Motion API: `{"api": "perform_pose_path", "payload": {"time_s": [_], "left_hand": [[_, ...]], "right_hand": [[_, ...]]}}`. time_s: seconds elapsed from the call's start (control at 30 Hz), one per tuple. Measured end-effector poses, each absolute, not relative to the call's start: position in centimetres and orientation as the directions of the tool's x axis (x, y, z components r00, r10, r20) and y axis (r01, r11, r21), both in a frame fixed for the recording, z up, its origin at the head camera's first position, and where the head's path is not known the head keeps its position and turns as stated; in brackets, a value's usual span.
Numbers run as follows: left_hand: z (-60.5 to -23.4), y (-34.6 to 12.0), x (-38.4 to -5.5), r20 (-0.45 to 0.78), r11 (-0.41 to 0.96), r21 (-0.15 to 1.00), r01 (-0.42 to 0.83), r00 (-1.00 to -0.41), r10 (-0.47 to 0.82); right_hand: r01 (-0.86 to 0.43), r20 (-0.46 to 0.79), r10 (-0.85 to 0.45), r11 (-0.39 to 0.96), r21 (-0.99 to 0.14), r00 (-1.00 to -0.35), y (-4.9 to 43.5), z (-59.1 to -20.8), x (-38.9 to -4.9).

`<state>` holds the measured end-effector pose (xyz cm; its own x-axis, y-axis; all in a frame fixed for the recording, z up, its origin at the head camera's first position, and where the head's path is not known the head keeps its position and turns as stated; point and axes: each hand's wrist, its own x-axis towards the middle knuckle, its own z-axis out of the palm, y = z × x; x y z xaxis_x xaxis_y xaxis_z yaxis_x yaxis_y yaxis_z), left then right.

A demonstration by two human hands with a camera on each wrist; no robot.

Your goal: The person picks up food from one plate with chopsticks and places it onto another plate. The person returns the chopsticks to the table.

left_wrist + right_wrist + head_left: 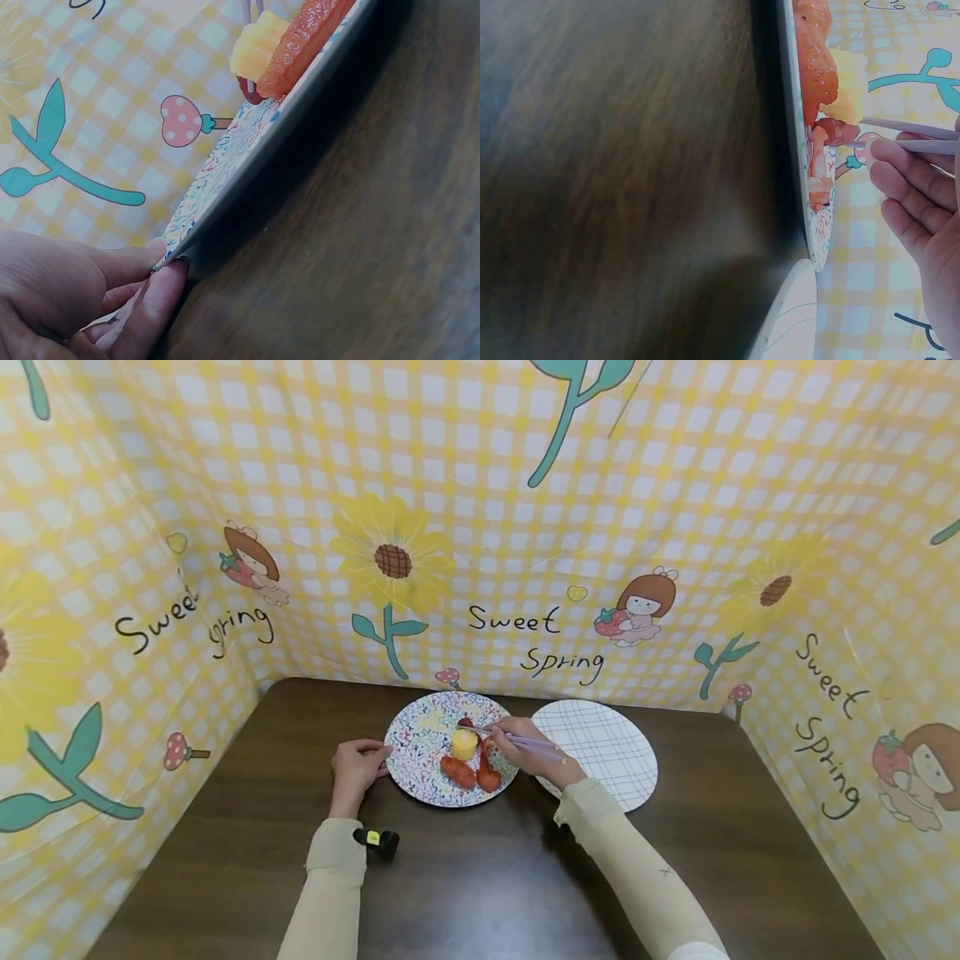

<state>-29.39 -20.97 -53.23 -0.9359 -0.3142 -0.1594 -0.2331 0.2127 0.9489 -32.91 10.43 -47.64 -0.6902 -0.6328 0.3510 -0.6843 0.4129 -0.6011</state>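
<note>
My left hand [358, 768] pinches the left rim of a round, colour-speckled plate [412, 764] between thumb and fingers; the left wrist view shows this grip. With my right hand [534, 752] I hold a pair of lilac chopsticks [915, 128] over the plate's right side. Their tips reach a small dark red piece of food [840, 131] behind a yellow corn chunk [464, 744]. In front of the corn lie an orange-red piece that looks like a chicken wing [457, 772] and a drumstick-like one [487, 777]. A pinkish-orange piece [820, 169] lies near the plate's right edge.
A white plate with blue grid lines [618, 752] sits on the right, close beside the speckled plate and partly under my right forearm. Both rest on a dark wooden table [465, 885]. Yellow checked cloth [510, 568] walls the back and sides.
</note>
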Motion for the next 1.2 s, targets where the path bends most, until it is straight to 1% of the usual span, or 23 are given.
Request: {"api": "perform_pose_path", "payload": {"time_s": [0.1, 0.17, 0.37, 0.43, 0.67, 0.8, 1.03, 1.1, 1.2], "left_hand": [[-53.2, -20.8, -29.5, -0.159, 0.217, 0.948, -0.232, -0.937, -0.311], [-53.3, -20.6, -29.5, -0.163, 0.217, 0.947, -0.236, -0.937, -0.308], [-53.5, -20.4, -29.6, -0.166, 0.232, 0.942, -0.244, -0.936, -0.311], [-53.5, -20.4, -29.6, -0.163, 0.232, 0.942, -0.242, -0.936, -0.313], [-53.4, -20.6, -29.7, -0.151, 0.229, 0.946, -0.230, -0.937, -0.316], [-53.5, -20.6, -29.8, -0.153, 0.230, 0.945, -0.232, -0.936, -0.318], [-53.5, -20.7, -29.5, -0.152, 0.206, 0.953, -0.222, -0.939, -0.310], [-53.4, -20.7, -29.4, -0.151, 0.210, 0.953, -0.221, -0.941, -0.304], [-53.3, -20.8, -29.4, -0.149, 0.222, 0.950, -0.220, -0.943, -0.296]], "right_hand": [[-0.704, 0.381, -0.629, 0.403, -0.585, -0.677, 10.8, -47.8, -32.9], [-0.704, 0.393, -0.625, 0.383, -0.598, -0.674, 11.1, -47.9, -32.7], [-0.673, 0.395, -0.601, 0.348, -0.653, -0.694, 11.8, -47.8, -32.2], [-0.681, 0.408, -0.599, 0.341, -0.649, -0.689, 11.8, -47.6, -32.0], [-0.693, 0.454, -0.539, 0.419, -0.586, -0.709, 12.8, -47.1, -31.6], [-0.685, 0.462, -0.518, 0.425, -0.592, -0.720, 13.5, -47.5, -31.8], [-0.630, 0.418, -0.482, 0.479, -0.611, -0.770, 15.2, -47.3, -31.2], [-0.638, 0.442, -0.463, 0.492, -0.593, -0.768, 15.8, -47.1, -30.8], [-0.664, 0.513, -0.422, 0.494, -0.562, -0.748, 16.8, -46.8, -30.1]]}}
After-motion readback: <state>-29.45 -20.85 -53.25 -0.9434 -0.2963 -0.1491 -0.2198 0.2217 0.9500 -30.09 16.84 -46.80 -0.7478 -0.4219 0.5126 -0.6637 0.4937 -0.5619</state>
